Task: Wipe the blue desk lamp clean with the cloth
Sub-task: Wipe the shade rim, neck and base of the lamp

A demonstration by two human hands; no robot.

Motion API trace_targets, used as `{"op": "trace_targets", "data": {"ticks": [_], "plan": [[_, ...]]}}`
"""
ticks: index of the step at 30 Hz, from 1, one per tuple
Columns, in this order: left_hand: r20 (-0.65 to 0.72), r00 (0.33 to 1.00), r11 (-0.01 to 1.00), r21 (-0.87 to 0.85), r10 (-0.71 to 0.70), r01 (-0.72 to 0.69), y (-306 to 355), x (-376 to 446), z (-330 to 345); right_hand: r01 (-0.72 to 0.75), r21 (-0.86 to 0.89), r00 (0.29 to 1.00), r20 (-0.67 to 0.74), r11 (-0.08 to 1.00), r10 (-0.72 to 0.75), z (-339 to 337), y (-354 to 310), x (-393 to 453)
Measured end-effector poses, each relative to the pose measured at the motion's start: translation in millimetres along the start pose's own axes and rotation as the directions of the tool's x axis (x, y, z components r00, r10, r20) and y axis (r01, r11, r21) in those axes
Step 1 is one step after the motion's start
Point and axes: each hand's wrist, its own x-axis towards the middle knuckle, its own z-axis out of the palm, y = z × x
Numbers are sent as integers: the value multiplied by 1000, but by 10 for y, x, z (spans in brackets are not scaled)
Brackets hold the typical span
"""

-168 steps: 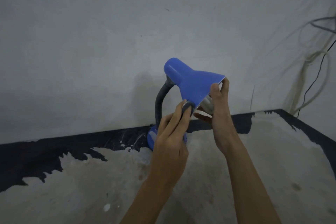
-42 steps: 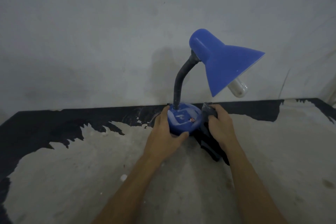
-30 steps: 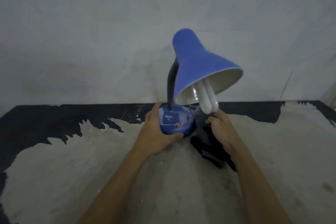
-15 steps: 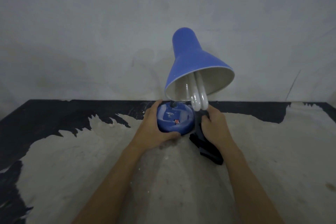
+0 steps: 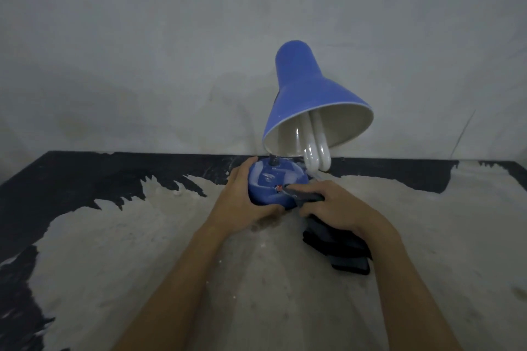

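The blue desk lamp (image 5: 302,94) stands on the worn table by the wall, its shade facing me with a white bulb (image 5: 316,151) showing. My left hand (image 5: 245,202) grips the left and front rim of the round blue base (image 5: 271,182). My right hand (image 5: 333,208) holds a dark cloth (image 5: 339,251) and presses a fold of it onto the base's front right, beside a small red switch. The rest of the cloth hangs under my wrist onto the table. The lamp's neck is mostly hidden behind the shade.
The table (image 5: 142,251) has a pale, scuffed top with black patches along its back and left edges. A grey wall (image 5: 171,51) rises directly behind the lamp. A thin wire runs down the wall at the right.
The lamp was turned so its shade faces me instead of pointing right. My right hand moved the cloth from the base's right side onto its front top. My left hand kept its grip.
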Motion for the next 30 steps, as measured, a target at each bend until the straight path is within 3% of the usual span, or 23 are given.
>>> {"op": "trace_targets", "data": {"ticks": [9, 18, 23, 28, 30], "plan": [[41, 999, 999, 39, 6, -8, -28, 39, -41, -67, -22, 975, -215, 998, 61, 146, 50, 119], [27, 999, 994, -100, 40, -37, 319, -51, -133, 5, 165, 998, 60, 986, -15, 69, -61, -46], [96, 995, 996, -82, -19, 27, 19, 35, -163, -41, 226, 985, 174, 973, 1, 58, -65, -78], [142, 989, 995, -87, -34, 46, -75, 59, -213, 20, 299, 981, -188, 954, 39, 70, -84, -59], [157, 986, 992, -110, -51, 69, -102, 73, -214, -20, 274, 975, -206, 961, 79, 74, -76, -60]]}}
